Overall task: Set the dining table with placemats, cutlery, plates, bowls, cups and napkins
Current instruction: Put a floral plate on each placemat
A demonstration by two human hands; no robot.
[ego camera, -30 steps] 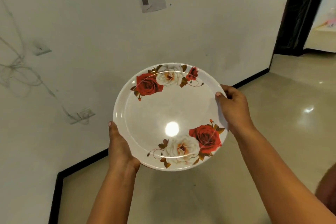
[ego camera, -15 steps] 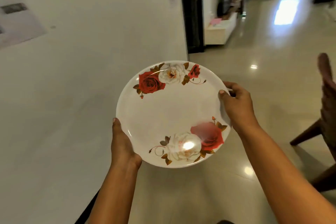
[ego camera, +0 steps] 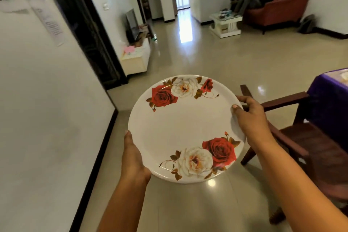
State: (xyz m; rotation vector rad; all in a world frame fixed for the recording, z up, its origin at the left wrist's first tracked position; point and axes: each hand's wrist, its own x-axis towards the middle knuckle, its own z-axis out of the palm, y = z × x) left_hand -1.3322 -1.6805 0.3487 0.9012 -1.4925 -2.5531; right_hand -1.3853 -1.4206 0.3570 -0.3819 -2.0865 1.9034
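White plate [ego camera: 185, 128], both hands' fingers [ego camera: 237, 108] gripping rim

- plate [ego camera: 185, 128]: smooth, glossy white surface with printed red and white roses
- floor [ego camera: 216, 58]: polished pale tile, mirror-shiny with light reflections
- chair [ego camera: 308, 143]: dark reddish wood, dull sheen
- table cover [ego camera: 327, 103]: purple cloth, draped
- armchair [ego camera: 278, 9]: red upholstery, matt
- wall [ego camera: 47, 109]: matt white paint

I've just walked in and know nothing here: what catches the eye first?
A white plate printed with red and white roses fills the centre, held level over the floor by the left hand and right hand at opposite rims. At the right edge stand a dark wooden chair and a purple-covered table.
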